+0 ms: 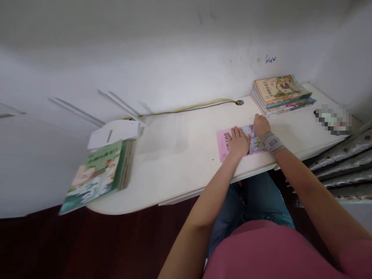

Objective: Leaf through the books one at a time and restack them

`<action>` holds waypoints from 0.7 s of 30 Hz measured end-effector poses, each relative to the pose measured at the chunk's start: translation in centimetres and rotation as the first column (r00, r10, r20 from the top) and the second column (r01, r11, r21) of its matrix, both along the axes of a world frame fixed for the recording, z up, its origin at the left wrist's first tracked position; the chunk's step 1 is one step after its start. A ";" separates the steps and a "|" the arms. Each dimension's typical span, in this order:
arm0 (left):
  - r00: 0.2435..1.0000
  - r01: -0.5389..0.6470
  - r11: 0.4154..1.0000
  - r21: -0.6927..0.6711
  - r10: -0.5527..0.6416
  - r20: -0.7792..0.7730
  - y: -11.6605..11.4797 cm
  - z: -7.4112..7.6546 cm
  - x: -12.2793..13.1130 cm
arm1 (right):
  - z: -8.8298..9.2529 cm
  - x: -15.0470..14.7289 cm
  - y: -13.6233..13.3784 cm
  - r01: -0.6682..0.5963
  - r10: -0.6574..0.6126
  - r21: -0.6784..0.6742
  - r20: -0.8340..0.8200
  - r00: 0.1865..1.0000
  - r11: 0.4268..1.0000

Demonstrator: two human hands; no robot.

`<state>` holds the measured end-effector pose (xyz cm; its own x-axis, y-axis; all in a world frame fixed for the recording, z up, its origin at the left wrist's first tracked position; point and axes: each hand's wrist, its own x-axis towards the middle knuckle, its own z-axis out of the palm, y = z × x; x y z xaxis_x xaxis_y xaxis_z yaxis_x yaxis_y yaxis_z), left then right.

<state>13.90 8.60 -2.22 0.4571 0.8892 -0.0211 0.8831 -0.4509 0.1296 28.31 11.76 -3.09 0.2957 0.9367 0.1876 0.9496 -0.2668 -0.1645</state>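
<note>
Left hand [238, 144]: palm down, fingers a little spread, resting flat on a thin pink and purple paper book with a flower-patterned cover [221, 146].
Right hand [262, 125]: fingers curled in at the book's far right part; cannot tell whether they pinch its edge.
Right wrist: wrapped in a grey band [273, 142] with a darker square on it.
Pink book: flat near the front edge of the white smooth-topped desk [180, 155], before the person, its plain pink end with dark lettering to the left.
Beyond the right hand: a stack of thin colourful paper books [276, 91], a cream illustrated cover on top, by the wall.
Farther right: a dark-edged object [333, 121], blurred over, on the desk.
Back of desk: a round cable hole [240, 102], with thin yellow and black cables [186, 110] running left along the wall.
Left end: a pile of books with a green illustrated cover [95, 174], jutting past the desk edge, just beside a white slotted panel [116, 132].
Wall: blue handwriting [270, 59] above the right stack.
Below: dark red floor [116, 240].
</note>
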 end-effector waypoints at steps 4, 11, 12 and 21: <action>1.000 0.008 1.000 0.016 -0.008 0.010 0.3 -0.7 -0.2 | 1.0 0.8 0.1 0.016 -0.018 -0.039 -0.053 0.998 0.999; 0.998 0.042 0.998 0.055 -0.044 0.050 0.4 -0.1 -0.8 | 2.3 -2.5 -0.4 -0.230 0.242 0.177 -0.049 0.969 0.957; 0.996 0.071 0.996 0.056 -0.074 0.050 0.5 0.0 -1.0 | 1.9 -3.3 -0.7 -0.339 0.364 0.197 -0.102 0.926 0.920; 0.984 0.176 0.983 -0.055 -0.177 -0.005 2.0 -0.4 -2.7 | -0.9 -4.1 -2.7 -0.660 0.678 0.163 -0.099 0.728 0.733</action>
<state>11.15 10.58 -2.58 0.6063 0.7920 -0.0718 0.7916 -0.5924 0.1498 24.18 9.03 -4.03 -0.3686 0.8772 0.3077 0.8377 0.4570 -0.2991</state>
